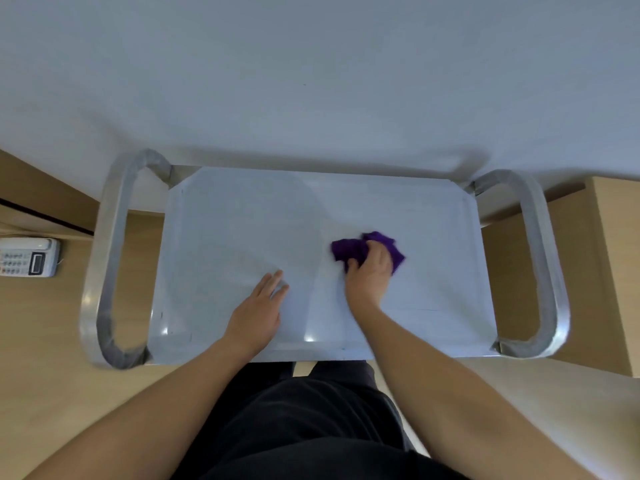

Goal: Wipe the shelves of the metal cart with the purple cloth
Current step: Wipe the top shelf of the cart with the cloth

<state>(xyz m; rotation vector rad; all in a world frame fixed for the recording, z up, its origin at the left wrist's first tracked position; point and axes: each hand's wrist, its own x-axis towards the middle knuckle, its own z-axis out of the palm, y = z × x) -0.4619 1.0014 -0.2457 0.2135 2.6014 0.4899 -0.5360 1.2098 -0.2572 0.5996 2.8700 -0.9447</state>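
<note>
Cart shelf (242, 220) holds purple cloth (349, 249) gripped by right hand (370, 275).

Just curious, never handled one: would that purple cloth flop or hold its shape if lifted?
Probably floppy: the purple cloth lies bunched and creased under the right hand. Likely light: one hand nearly covers it. It may slide easily on the shiny top shelf.
</note>
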